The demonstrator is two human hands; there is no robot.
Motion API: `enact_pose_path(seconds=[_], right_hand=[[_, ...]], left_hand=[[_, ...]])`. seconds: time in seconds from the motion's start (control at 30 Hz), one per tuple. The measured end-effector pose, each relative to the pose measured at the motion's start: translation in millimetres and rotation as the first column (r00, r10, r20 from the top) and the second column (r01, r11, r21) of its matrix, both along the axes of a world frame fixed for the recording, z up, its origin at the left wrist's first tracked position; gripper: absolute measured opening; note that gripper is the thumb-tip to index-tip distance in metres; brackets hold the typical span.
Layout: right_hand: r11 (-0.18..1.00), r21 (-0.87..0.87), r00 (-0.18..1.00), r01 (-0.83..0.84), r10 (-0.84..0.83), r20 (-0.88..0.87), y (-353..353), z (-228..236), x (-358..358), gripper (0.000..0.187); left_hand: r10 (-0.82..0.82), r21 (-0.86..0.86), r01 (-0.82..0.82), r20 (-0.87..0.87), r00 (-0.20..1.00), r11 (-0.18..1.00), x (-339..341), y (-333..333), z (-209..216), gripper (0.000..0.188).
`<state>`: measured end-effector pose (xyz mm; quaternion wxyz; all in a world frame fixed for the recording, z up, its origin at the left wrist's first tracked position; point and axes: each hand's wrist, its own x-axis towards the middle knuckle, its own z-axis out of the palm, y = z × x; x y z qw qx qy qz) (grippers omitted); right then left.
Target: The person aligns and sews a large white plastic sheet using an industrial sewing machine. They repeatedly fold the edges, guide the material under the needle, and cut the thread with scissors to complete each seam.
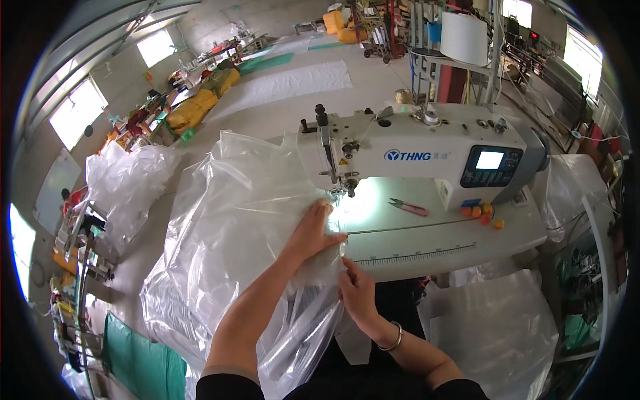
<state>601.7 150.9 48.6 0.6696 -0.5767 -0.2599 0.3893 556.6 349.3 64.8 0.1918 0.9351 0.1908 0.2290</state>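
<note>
At centre frame, a large clear plastic sheet (227, 220) lies bunched across the sewing machine table (460, 247), edge near the needle (349, 190). Left hand (313, 230) presses flat on it; right hand (357, 290) pinches its edge. It looks light, limp and slippery, best gripped along the edge.

A sewing workshop in a large industrial hall is shown: an industrial sewing machine (427, 150) is mounted on a white bench (460, 240), clear plastic sheeting (227, 220) is heaped about, yellow sacks (193, 110) are stacked along the concrete floor (267, 117), and metal racks (453, 67) are seen behind.
</note>
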Motion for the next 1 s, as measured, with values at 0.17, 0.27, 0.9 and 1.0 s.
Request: enact_pose_path(seconds=[0.17, 0.27, 0.9, 1.0], right_hand=[[1.000, -0.027, 1.000, 0.010, -0.011, -0.023, 17, 15, 20, 0.039], [1.000, 0.003, 0.978, 0.012, -0.011, -0.208, 19, 5, 22, 0.039], [0.987, -0.160, 0.256, -0.031, 0.162, 0.953, -27, 47, 79, 0.017], [0.977, -0.183, 0.220, 0.106, 0.157, 0.963, 0, 51, 73, 0.013]], left_hand=[[0.030, -0.014, -0.030, -0.006, 1.000, 0.999, 16, 26, 5, 0.069], [0.028, -0.047, -0.025, 0.075, 0.997, 0.999, 18, 37, 0, 0.054], [-0.064, 0.205, 0.122, -0.265, 0.962, 0.971, -43, -142, 0, 0.062], [-0.013, 0.235, 0.070, -0.236, 0.972, 0.969, -40, -153, 4, 0.053]])
